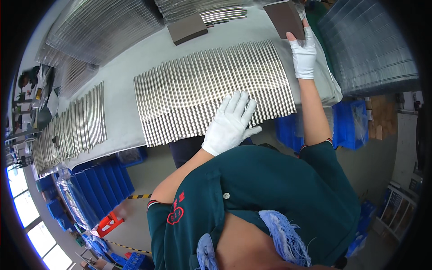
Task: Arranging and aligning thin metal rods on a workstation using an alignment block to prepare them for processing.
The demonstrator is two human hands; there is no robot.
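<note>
1. White-gloved left hand (229, 123): fingers slightly apart, over the near edge of slim silvery metal rods (209, 83).
2. White-gloved right hand (300, 41): thumb and fingers clamped on a dark-brown rectangular block (284, 19), far right.
3. Far, left of that: a second brown block (187, 29).

Bright light, blown-out windows (38, 235), glinting metal rods (198, 90), fisheye distortion

silver rods (213, 87), brown blocks (285, 20), white gloves (226, 129), dark green shirt (274, 180) — red emblem (175, 216), blue bins (96, 184), floor tape (139, 196) — yellow-and-black stripes
</note>
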